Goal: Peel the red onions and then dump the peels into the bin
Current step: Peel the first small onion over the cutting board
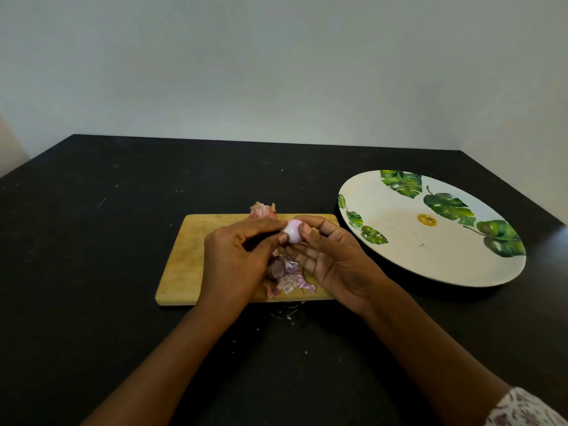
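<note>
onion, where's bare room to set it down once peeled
The plate right of the board holds little but a yellow smear. The board's left end, out to the left hand, is bare. Crowded: the board's middle, where that hand and the right hand hold the onion over piled peels, and its far edge.

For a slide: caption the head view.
Left hand and right hand hold a peeled onion over a peel-strewn cutting board, plate alongside.
</note>
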Motion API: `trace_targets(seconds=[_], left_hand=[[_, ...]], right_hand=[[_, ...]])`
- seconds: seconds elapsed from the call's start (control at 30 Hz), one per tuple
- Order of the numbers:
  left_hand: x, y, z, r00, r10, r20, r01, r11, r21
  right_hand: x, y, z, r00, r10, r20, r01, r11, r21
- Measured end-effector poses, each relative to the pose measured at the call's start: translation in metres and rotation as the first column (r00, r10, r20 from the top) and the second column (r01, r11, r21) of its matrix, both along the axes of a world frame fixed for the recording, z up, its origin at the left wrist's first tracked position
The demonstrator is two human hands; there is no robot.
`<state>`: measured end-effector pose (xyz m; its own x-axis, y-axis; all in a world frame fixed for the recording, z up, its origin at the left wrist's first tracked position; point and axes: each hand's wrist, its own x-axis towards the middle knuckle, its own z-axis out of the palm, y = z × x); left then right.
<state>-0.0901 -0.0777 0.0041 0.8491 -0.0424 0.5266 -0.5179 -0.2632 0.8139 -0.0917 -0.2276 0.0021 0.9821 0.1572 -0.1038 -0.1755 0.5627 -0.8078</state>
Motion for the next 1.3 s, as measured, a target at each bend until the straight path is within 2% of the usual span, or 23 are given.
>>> trace_targets(seconds=[0.33,0.53,0.67,0.73,0.87,1.0,1.3], left_hand=[[0.001,-0.001,0.003,0.990,0.059,-0.128,-0.069,0.995,-0.070],[0.002,0.002,0.007,0.990,-0.031,-0.138,0.008,0.986,-0.165],[-0.002,0.003,0.012,0.988,-0.110,-0.105,0.091,0.981,-0.170],[-0.004,0.000,0.012,0.991,-0.107,-0.083,0.097,0.988,-0.118],[-0.001,0.000,0.004,0.999,-0.023,0.024,0.021,0.995,0.095],[0.000,0.002,-0.002,0.982,0.022,0.189,-0.092,0.924,0.371],[-0.003,0.001,0.001,0.952,0.004,0.305,-0.143,0.888,0.436]], right_hand=[[-0.001,0.003,0.001,1.000,0.012,0.015,-0.012,1.000,-0.023],[-0.002,0.000,0.001,0.999,0.028,0.033,-0.029,0.999,0.023],[-0.002,0.001,0.002,0.999,0.041,0.000,-0.041,0.998,0.048],[-0.002,0.001,0.002,0.999,0.030,-0.014,-0.030,0.999,0.027],[-0.001,0.002,0.002,1.000,0.007,-0.016,-0.008,0.998,-0.060],[-0.001,0.002,0.003,1.000,0.001,-0.028,-0.003,0.996,-0.089],[-0.001,0.002,0.004,0.998,0.057,-0.034,-0.060,0.994,-0.096]])
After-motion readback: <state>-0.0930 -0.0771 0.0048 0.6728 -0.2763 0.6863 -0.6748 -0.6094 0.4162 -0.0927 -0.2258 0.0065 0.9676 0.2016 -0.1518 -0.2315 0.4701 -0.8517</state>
